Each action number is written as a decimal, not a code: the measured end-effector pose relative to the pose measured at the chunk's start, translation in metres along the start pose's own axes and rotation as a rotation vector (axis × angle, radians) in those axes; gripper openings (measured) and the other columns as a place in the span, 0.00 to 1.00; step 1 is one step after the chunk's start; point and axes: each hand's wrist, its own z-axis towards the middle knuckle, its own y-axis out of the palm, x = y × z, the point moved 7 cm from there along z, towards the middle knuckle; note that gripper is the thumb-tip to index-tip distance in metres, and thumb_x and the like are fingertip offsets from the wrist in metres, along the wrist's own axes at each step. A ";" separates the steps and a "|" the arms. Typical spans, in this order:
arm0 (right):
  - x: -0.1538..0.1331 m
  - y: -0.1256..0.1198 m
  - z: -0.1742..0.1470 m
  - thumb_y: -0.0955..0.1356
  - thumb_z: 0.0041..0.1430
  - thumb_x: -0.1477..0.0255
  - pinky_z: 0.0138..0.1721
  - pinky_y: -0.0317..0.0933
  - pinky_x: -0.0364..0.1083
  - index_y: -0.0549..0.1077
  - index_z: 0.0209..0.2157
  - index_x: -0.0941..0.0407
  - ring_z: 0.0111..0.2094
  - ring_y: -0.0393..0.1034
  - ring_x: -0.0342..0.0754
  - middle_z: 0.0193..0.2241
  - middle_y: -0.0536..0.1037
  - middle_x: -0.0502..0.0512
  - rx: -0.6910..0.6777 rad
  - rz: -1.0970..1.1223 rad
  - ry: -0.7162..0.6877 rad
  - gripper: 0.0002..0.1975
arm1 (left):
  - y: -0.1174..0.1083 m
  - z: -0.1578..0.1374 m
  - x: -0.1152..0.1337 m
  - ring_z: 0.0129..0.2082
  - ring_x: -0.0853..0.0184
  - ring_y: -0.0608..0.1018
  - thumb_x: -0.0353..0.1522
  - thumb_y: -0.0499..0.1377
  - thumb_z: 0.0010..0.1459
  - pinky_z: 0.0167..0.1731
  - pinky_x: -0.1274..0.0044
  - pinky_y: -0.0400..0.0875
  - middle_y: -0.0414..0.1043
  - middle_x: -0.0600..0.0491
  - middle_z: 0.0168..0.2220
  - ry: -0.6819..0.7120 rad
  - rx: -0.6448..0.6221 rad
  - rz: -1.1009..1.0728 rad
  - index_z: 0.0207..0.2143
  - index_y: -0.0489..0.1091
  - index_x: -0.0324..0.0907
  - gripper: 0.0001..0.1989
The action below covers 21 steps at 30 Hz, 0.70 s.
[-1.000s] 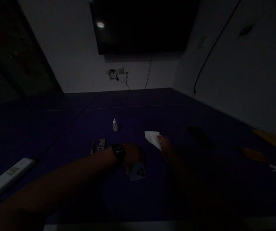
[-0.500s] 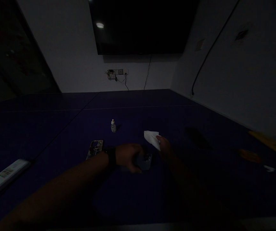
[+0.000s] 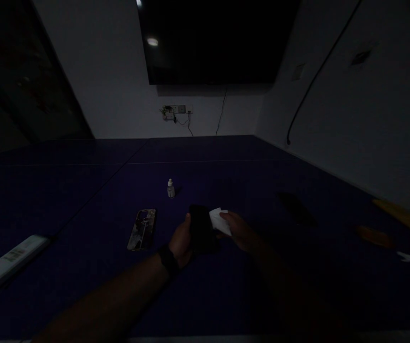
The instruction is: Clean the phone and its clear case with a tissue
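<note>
My left hand (image 3: 182, 242), with a dark band on its wrist, is closed on the left edge of a phone (image 3: 202, 233). The phone's dark flat side faces me. In my right hand (image 3: 238, 229) is a folded white wipe (image 3: 220, 220), pinched at the phone's upper right edge; whether it presses on the surface is hard to tell. Left of my hands lies a patterned phone case (image 3: 142, 230) with a camera cutout. Beyond it stands a small dropper bottle (image 3: 171, 189) with a white cap.
A white power strip (image 3: 10, 261) lies at the left on the dark blue table (image 3: 190, 295). On the right are a dark flat object (image 3: 296, 208), an orange-brown item (image 3: 374, 236), a small white piece (image 3: 405, 256) and a yellow item (image 3: 401, 214). A wall screen (image 3: 219, 43) hangs ahead.
The phone has been lifted and turned, so its dark flat side shows instead of the greyish side with cameras. My left hand now grips its edge. My right hand brought the wipe to it.
</note>
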 end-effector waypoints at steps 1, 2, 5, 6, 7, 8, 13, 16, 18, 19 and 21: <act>0.001 0.003 -0.002 0.68 0.58 0.63 0.25 0.74 0.48 0.74 0.37 0.56 0.33 0.75 0.52 0.31 0.79 0.58 -0.010 -0.008 0.008 0.11 | -0.003 0.001 -0.001 0.48 0.57 0.80 0.48 0.45 0.71 0.53 0.65 0.70 0.77 0.40 0.51 0.001 0.016 -0.002 0.54 0.71 0.35 0.29; 0.001 0.006 -0.002 0.68 0.57 0.63 0.25 0.74 0.48 0.74 0.36 0.56 0.33 0.75 0.52 0.31 0.79 0.58 -0.020 -0.018 0.012 0.11 | -0.005 0.002 -0.003 0.48 0.57 0.80 0.47 0.45 0.71 0.53 0.66 0.70 0.76 0.40 0.51 0.002 0.028 -0.002 0.54 0.71 0.36 0.28; 0.002 0.010 -0.001 0.68 0.54 0.64 0.21 0.70 0.44 0.76 0.34 0.57 0.30 0.74 0.51 0.28 0.78 0.56 -0.042 -0.073 0.001 0.11 | -0.007 0.004 -0.004 0.48 0.56 0.80 0.48 0.45 0.71 0.52 0.65 0.71 0.76 0.40 0.51 -0.005 0.030 0.002 0.52 0.72 0.36 0.28; 0.001 0.009 0.001 0.69 0.53 0.64 0.19 0.68 0.43 0.77 0.33 0.58 0.28 0.72 0.50 0.26 0.77 0.55 -0.042 -0.098 -0.010 0.11 | -0.008 0.004 -0.003 0.47 0.56 0.80 0.48 0.46 0.71 0.51 0.65 0.71 0.77 0.39 0.51 -0.005 0.034 0.009 0.52 0.72 0.35 0.28; 0.001 0.008 0.004 0.68 0.52 0.65 0.18 0.65 0.42 0.77 0.32 0.58 0.25 0.71 0.49 0.24 0.77 0.53 -0.038 -0.124 -0.025 0.11 | -0.010 0.004 -0.002 0.45 0.56 0.81 0.47 0.47 0.70 0.50 0.66 0.72 0.77 0.40 0.49 -0.001 0.047 0.020 0.51 0.73 0.35 0.27; 0.000 0.005 0.007 0.68 0.51 0.65 0.18 0.63 0.42 0.77 0.31 0.58 0.23 0.69 0.47 0.22 0.76 0.52 -0.027 -0.151 -0.042 0.11 | -0.012 0.004 -0.001 0.43 0.58 0.81 0.46 0.48 0.70 0.48 0.67 0.72 0.78 0.40 0.47 0.006 0.064 0.034 0.49 0.73 0.35 0.25; -0.004 -0.011 0.017 0.67 0.51 0.64 0.24 0.61 0.42 0.77 0.26 0.58 0.24 0.69 0.47 0.21 0.75 0.49 0.057 -0.266 -0.129 0.12 | -0.021 0.004 0.004 0.29 0.66 0.78 0.40 0.57 0.65 0.35 0.75 0.72 0.78 0.48 0.33 0.031 0.133 0.124 0.38 0.75 0.36 0.15; -0.008 -0.019 0.019 0.66 0.51 0.63 0.27 0.62 0.44 0.79 0.30 0.59 0.27 0.71 0.49 0.24 0.78 0.52 0.109 -0.308 -0.156 0.14 | -0.024 0.003 0.004 0.24 0.67 0.75 0.39 0.59 0.60 0.30 0.76 0.69 0.75 0.51 0.27 0.025 0.138 0.195 0.32 0.74 0.36 0.14; -0.010 -0.026 0.020 0.66 0.51 0.62 0.28 0.63 0.45 0.80 0.34 0.59 0.29 0.73 0.51 0.27 0.80 0.54 0.151 -0.328 -0.163 0.17 | -0.029 0.003 0.005 0.23 0.67 0.74 0.39 0.59 0.59 0.28 0.76 0.67 0.74 0.51 0.25 0.029 0.151 0.243 0.30 0.73 0.36 0.14; -0.011 -0.030 0.021 0.66 0.52 0.62 0.29 0.64 0.45 0.80 0.37 0.60 0.30 0.73 0.51 0.29 0.81 0.55 0.172 -0.336 -0.165 0.18 | -0.031 0.002 0.005 0.23 0.67 0.74 0.39 0.59 0.59 0.27 0.76 0.66 0.74 0.51 0.25 0.030 0.158 0.267 0.29 0.72 0.37 0.14; -0.013 -0.038 0.023 0.66 0.53 0.61 0.30 0.65 0.46 0.79 0.40 0.60 0.31 0.75 0.53 0.32 0.81 0.57 0.209 -0.350 -0.165 0.20 | -0.037 0.003 0.007 0.23 0.65 0.75 0.39 0.60 0.57 0.27 0.76 0.66 0.74 0.51 0.25 0.020 0.162 0.314 0.29 0.72 0.37 0.13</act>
